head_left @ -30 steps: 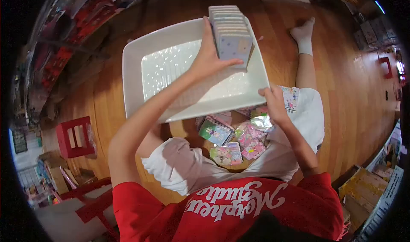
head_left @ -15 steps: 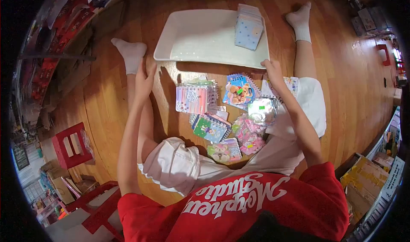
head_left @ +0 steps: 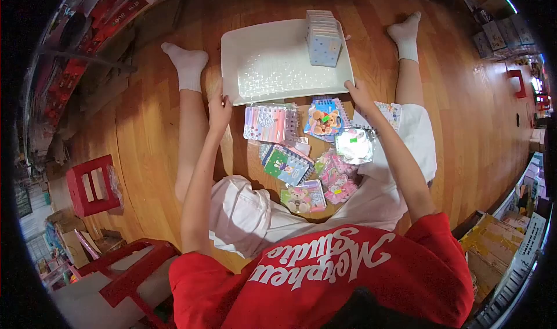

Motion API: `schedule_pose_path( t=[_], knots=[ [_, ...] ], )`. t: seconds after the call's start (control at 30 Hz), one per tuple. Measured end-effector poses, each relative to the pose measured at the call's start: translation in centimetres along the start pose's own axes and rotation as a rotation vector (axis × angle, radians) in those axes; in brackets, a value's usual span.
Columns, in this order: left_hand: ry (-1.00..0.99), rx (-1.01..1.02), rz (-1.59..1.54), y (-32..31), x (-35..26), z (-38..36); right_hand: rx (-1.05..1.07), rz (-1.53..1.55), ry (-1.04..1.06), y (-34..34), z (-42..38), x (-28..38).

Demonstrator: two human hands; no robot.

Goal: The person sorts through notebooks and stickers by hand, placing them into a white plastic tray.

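A white plastic tray (head_left: 264, 65) lies in front of me between the feet. My left hand (head_left: 220, 113) is closed on its near left corner. At the near right corner, my right hand (head_left: 361, 95) grips the rim with the thumb on top. Inside the tray, at its right end, stands a row of small blue dotted notebooks (head_left: 324, 48). Just below the tray are striped spiral notebooks (head_left: 266, 124) and a blue bear notebook (head_left: 322, 120). The undersides of both hands' fingers are hidden.
Nearer my lap lie a green-and-blue spiral notebook (head_left: 288, 165), a bear-cover notebook (head_left: 302, 198), pink notebooks (head_left: 338, 181) and a shiny wrapped one (head_left: 353, 145). A red stool (head_left: 93, 185) stands left; cardboard boxes (head_left: 496, 245) sit at the right.
My left hand has moved from beside the tray onto its left corner. The tray's left side has come nearer and its tilt has levelled. My right hand keeps its hold.
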State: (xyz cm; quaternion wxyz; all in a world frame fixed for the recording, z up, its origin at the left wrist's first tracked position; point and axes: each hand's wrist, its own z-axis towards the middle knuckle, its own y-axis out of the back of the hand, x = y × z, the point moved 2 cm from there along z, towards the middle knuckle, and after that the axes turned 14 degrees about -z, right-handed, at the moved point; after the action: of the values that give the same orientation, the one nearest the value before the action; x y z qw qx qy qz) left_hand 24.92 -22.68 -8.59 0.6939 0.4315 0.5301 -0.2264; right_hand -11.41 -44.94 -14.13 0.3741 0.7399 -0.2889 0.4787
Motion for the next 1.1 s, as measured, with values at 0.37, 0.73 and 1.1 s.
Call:
schedule_pose_path(
  t=[0.37,0.73,1.1],
  knots=[
    [0.006,-0.014,0.004,0.8,-1.7,-3.9,0.025,-0.310,0.170,1.0,-4.6,2.2],
    [0.128,0.006,0.169,2.4,-5.0,-6.9,0.028,-0.408,0.130,1.4,-7.1,4.3],
    [-0.174,0.538,0.336,-1.3,-15.0,-9.1,-0.082,-0.329,0.156,0.5,-6.9,3.0]
  ],
)
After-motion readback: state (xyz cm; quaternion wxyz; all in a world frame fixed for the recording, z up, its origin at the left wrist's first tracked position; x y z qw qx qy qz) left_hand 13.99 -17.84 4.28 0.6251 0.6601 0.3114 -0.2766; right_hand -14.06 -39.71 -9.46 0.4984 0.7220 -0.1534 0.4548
